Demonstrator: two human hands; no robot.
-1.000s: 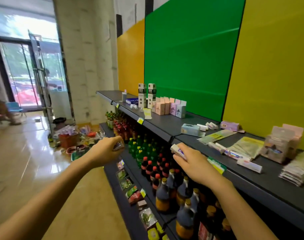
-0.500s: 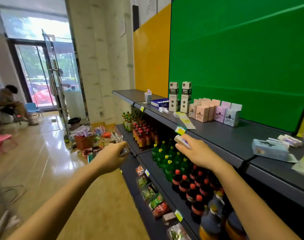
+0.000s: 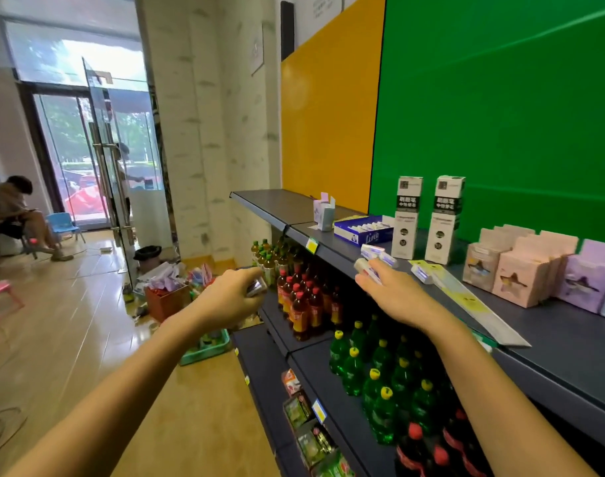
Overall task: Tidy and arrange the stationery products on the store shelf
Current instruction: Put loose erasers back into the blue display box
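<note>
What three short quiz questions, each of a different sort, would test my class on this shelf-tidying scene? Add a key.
1. True or false: the right hand holds a small white packet.
2. How many tall white-and-black boxes stand upright on the top shelf?
3. The blue tray lies: A) left of the tall boxes, B) right of the pink boxes, C) on the floor.

Key: 1 true; 2 two; 3 A.

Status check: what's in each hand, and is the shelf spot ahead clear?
Left hand shut on small shiny item. Right hand holds small white eraser packet. Loose white packets lie ahead.
</note>
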